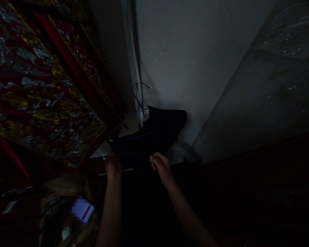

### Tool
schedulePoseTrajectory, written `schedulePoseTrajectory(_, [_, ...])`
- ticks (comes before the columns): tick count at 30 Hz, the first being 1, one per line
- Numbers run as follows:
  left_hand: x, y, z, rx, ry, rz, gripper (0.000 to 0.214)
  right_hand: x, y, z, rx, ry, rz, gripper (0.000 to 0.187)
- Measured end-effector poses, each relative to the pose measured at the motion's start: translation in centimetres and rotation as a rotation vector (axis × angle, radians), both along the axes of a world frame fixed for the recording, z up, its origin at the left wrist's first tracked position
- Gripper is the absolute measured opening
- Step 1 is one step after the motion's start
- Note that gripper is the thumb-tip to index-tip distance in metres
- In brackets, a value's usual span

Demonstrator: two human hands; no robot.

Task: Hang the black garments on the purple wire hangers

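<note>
A black garment (164, 125) hangs from a thin blue-purple wire hanger (137, 97) against the wall. My left hand (112, 167) is closed at the lower left edge of the black cloth; its fingertips are lost in the dark. Lower on the cloth, to the right, my right hand (160, 166) is closed in a pinch, fingers curled, with the dark fabric around it. Below both hands the cloth merges with deep shadow, so its lower edge cannot be made out.
Red fabric with gold and silver embroidery (48, 99) hangs close on the left. A pale strip (134, 51) runs down the grey wall (190, 58). Clear plastic sheeting (280, 79) covers the right side. A lit phone (83, 210) lies at lower left among dim clutter.
</note>
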State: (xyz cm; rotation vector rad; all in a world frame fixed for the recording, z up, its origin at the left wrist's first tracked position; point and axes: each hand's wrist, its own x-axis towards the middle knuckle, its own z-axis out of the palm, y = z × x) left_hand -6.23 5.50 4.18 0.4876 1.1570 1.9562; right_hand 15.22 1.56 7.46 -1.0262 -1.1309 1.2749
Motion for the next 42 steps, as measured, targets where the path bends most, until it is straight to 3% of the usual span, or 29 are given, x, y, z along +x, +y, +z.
schedulePoseTrajectory(3, [3.0, -2.8, -3.3, -0.054, 0.043, 0.073, 0.024, 1.4, 0.1, -1.7, -0.025, -0.022, -0.013, 0.032])
schedulePoseTrajectory(6, [5.0, -4.7, -4.0, -0.081, 0.118, 0.043, 0.029, 2.9, 0.4, -3.6, -0.056, -0.159, 0.007, 0.034])
schedulePoseTrajectory(10, [7.1, -5.8, -1.5, -0.041, 0.350, -0.096, 0.029, 3.2, 0.2, -4.4, -0.016, -0.350, 0.018, 0.031])
schedulePoseTrajectory(14, [9.4, -6.5, 2.1, 0.067, 0.614, -0.262, 0.025, 1.7, -0.9, -3.0, 0.138, -0.256, 0.060, 0.030])
schedulePoseTrajectory(17, [9.9, -6.6, 4.0, 0.127, 0.728, -0.267, 0.022, 0.6, -1.4, -1.5, 0.171, -0.167, 0.147, 0.028])
schedulePoseTrajectory(20, [8.5, -6.5, 4.9, 0.169, 0.845, -0.245, 0.021, 0.4, -1.0, 0.2, 0.253, -0.183, 0.305, 0.021])
schedulePoseTrajectory(23, [6.4, -6.9, 4.5, 0.141, 0.865, -0.450, 0.033, 1.2, 0.5, 2.7, 0.379, -0.310, 0.355, 0.024])
schedulePoseTrajectory(26, [4.3, -7.9, 3.3, 0.007, 0.916, -0.668, 0.042, 2.0, 3.4, 5.4, 0.498, -0.350, 0.213, 0.025])
schedulePoseTrajectory(28, [2.9, -8.3, 2.5, -0.028, 0.972, -0.680, 0.035, 2.2, 5.9, 6.3, 0.535, -0.325, 0.039, 0.027])
schedulePoseTrajectory(30, [1.5, -8.5, 2.1, -0.043, 1.006, -0.627, 0.035, 2.0, 8.5, 6.0, 0.509, -0.314, -0.061, 0.031])
schedulePoseTrajectory(34, [-1.9, -8.6, 2.0, -0.142, 1.069, -0.525, 0.038, 1.4, 11.2, 3.6, 0.450, -0.397, 0.049, 0.023])
schedulePoseTrajectory(37, [-4.5, -8.8, 1.7, -0.210, 1.156, -0.618, 0.019, 2.1, 10.5, 2.8, 0.500, -0.470, 0.150, 0.023])
schedulePoseTrajectory(40, [-6.7, -8.5, 1.8, -0.376, 1.223, -0.722, 0.015, 4.1, 8.5, 3.6, 0.527, -0.540, 0.270, 0.025])
schedulePoseTrajectory(42, [-7.4, -7.8, 2.9, -0.438, 1.258, -0.750, 0.017, 5.8, 7.3, 4.5, 0.505, -0.607, 0.330, 0.032])
